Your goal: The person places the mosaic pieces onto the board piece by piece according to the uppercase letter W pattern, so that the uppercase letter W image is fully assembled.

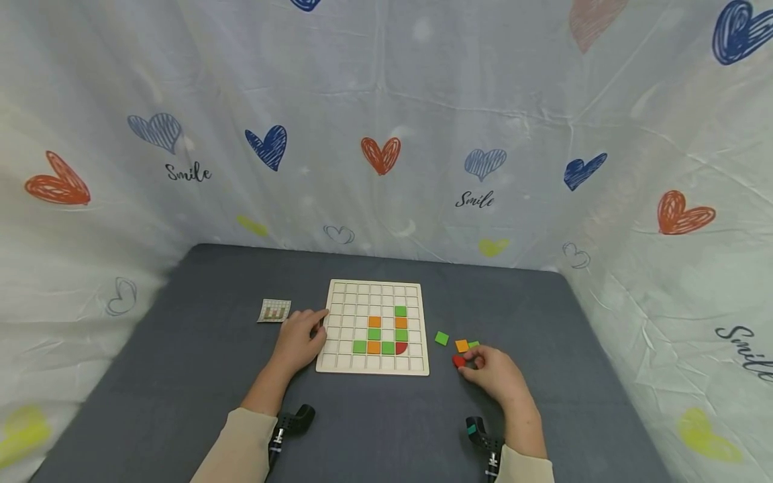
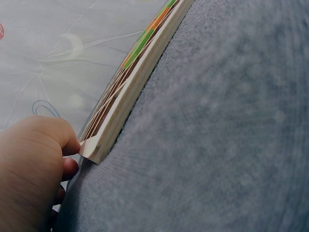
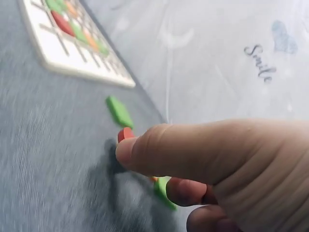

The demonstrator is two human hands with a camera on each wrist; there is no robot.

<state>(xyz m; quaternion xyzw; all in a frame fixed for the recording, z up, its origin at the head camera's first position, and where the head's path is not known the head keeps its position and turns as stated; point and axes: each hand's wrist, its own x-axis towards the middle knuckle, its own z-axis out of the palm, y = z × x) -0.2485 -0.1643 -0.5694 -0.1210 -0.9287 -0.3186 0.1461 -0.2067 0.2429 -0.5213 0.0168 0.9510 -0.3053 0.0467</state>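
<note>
A pale wooden grid board [image 1: 347, 364] lies on the table, with green, orange and red tiles in some of its squares. At its left edge is my left hand [image 1: 298, 340], fingers touching the rim; the left wrist view shows the thumb [image 2: 70, 137] right at the board's corner. To the right of the board, my right hand [image 1: 496, 374] pinches a small red tile [image 1: 458, 361] between thumb and finger. In the right wrist view that red tile [image 3: 125, 133] shows past the thumb tip, mostly hidden. A green tile [image 1: 441, 338] lies between board and right hand.
An orange tile [image 1: 461, 345] and another green tile [image 1: 474, 344] lie just beyond the right fingers. Left of the board is a small printed card [image 1: 274, 310] with a grid pattern. A heart-print curtain [image 1: 380, 201] surrounds the grey table [image 1: 380, 422].
</note>
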